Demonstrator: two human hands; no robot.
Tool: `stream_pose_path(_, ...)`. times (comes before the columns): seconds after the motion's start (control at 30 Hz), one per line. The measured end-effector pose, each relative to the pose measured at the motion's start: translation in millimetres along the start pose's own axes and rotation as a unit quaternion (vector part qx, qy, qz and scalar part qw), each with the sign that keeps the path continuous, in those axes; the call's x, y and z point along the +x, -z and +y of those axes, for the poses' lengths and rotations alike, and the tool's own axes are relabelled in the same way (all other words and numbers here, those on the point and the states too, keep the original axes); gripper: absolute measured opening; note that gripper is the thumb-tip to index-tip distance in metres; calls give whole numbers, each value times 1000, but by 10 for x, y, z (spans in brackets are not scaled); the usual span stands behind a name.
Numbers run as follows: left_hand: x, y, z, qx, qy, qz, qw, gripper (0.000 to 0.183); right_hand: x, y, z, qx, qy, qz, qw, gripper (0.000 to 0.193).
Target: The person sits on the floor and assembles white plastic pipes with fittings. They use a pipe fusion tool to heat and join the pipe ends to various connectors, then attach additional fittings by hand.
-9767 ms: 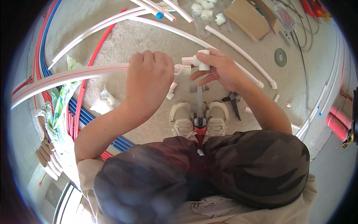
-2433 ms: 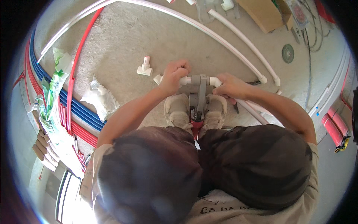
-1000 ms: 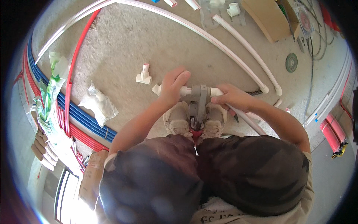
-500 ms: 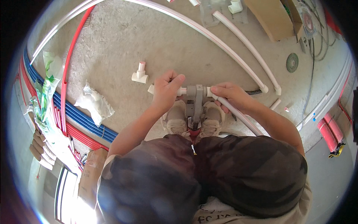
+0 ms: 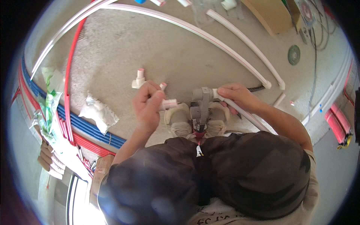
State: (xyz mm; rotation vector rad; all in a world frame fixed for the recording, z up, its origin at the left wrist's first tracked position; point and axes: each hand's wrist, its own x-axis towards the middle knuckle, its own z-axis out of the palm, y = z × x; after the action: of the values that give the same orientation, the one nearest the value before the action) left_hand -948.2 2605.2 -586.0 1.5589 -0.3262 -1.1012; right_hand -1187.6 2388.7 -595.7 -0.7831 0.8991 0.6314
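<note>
Between my shoes stands a grey pipe fusion welder (image 5: 203, 98), its heating head level with my hands. My left hand (image 5: 146, 107) is closed around a white pipe fitting with short pipe stubs (image 5: 170, 104); the stub facing the welder is apart from it, and my fingers hide most of the fitting. On the other side my right hand (image 5: 237, 95) grips a long white pipe (image 5: 247, 118) close to its white elbow (image 5: 216, 93). That elbow sits against the right side of the heating head. Behind my left hand, a white tee with a short stub (image 5: 138, 81) lies on the floor.
Long white pipes (image 5: 195, 32) curve across the concrete floor. Blue pipes (image 5: 84, 123) and red pipes (image 5: 90, 144) run along the left, beside a clear plastic bag (image 5: 98, 112). A cardboard box (image 5: 268, 15), a green disc (image 5: 294, 54) and red cylinders (image 5: 337, 123) are at the right.
My left hand has drawn the fitting's stub off the welder and moved left and slightly down, turning the fitting. My right hand keeps the elbow at the heating head. The view has shifted slightly.
</note>
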Motion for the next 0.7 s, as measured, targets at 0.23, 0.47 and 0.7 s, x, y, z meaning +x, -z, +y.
stream_pose_path(0.23,155,-103,230,-59,18,-69,996,16,4,152,136,-46,37,-21,998,53)
stream_pose_path(0.47,132,-133,454,-85,5,-138,987,21,-121,341,266,-41,0,67,997,40)
stream_pose_path(0.7,150,-488,640,-46,-39,-145,988,17,-899,208,-182,-29,81,122,989,42)
